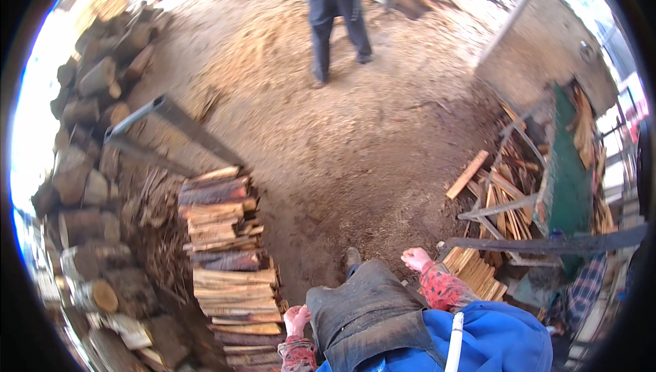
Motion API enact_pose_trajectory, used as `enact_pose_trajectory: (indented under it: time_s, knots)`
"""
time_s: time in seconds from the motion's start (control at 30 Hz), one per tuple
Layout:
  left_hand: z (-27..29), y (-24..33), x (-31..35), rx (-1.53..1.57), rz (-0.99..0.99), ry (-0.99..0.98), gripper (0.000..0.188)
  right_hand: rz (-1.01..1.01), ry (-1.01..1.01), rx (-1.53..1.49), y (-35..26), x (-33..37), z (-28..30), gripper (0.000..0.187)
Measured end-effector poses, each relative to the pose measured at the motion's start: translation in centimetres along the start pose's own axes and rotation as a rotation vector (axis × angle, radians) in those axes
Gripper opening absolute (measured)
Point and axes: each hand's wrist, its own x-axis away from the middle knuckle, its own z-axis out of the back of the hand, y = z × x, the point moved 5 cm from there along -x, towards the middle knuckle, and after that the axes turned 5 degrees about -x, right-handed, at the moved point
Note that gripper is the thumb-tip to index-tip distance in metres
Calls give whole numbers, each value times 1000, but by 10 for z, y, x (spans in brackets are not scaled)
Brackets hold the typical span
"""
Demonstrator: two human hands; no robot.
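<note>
My left hand (297,319), in a red patterned sleeve, hangs beside a long stack of split wood pieces (236,286). Its fingers are curled, and nothing shows in them. On the other side of my dark apron (365,310), my right hand (415,258) is held out in front with its fingers folded in and no object visible. Closest to that hand are a bundle of pale split sticks (471,273) and the end of a dark flat bar (547,243). Neither hand touches the wood.
A metal frame (178,129) stands at the stack's far end. Logs (82,170) are piled along the left. At right are loose split pieces (502,194) and a green panel (572,167). Another person (335,13) stands far ahead by sawdust (256,51).
</note>
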Motion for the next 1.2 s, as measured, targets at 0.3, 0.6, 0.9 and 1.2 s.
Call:
enact_pose_trajectory:
  time_s: [0.3,0.6,0.9,1.2]
  knots:
    - [-44,118,7,-320,8,-125,23,186,1,-173,-47,-62,20,37]
    - [-139,260,-94,-581,79,-285,23,45,205,-15,-140,-87,94,38]
    - [-359,529,-234,-632,-101,-357,25,-95,530,-613,-142,-93,184,39]
    - [-617,594,-239,-762,-206,-566,25,-230,738,-776,-102,-115,324,39]
